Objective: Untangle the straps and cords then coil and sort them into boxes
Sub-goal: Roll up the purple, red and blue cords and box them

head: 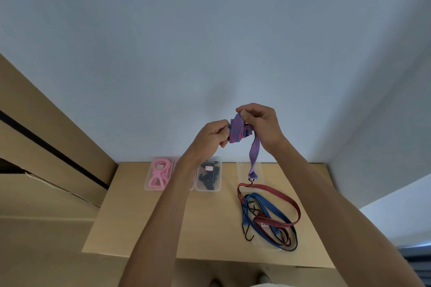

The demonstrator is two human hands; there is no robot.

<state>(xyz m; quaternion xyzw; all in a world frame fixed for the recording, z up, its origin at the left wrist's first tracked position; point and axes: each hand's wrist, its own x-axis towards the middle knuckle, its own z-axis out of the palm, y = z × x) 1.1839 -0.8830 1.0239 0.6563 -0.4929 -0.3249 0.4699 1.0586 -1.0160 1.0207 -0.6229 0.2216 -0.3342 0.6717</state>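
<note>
Two bare forearms reach up from the bottom edge of the head view and meet above the far side of a light wooden table (144,228); the left hand (211,135) is curled round the left end of a bunched purple strap with red stripes (235,130), its knuckles toward the camera; the right hand (258,121) pinches the top of the same bundle between thumb and forefinger, the other fingers folded behind it; the bundle sits raised in front of the pale wall (210,30), and one tail of it hangs straight down to a dark hook (251,179) just above the table; near that hook, a red strap (279,193) lies in a loose loop on the table's right side, crossed and tangled with a blue strap (263,209) whose black hooks poke out at the near edge of the heap; at the table's back edge stand clear plastic boxes side by side: the left box (148,182) holds pink cords (158,175), the middle box (218,184) holds black cords (208,176), and a third clear box (240,170) stands behind the hanging tail, its contents too hard to tell; a wooden panel with a dark groove (46,144) runs along the left.
</note>
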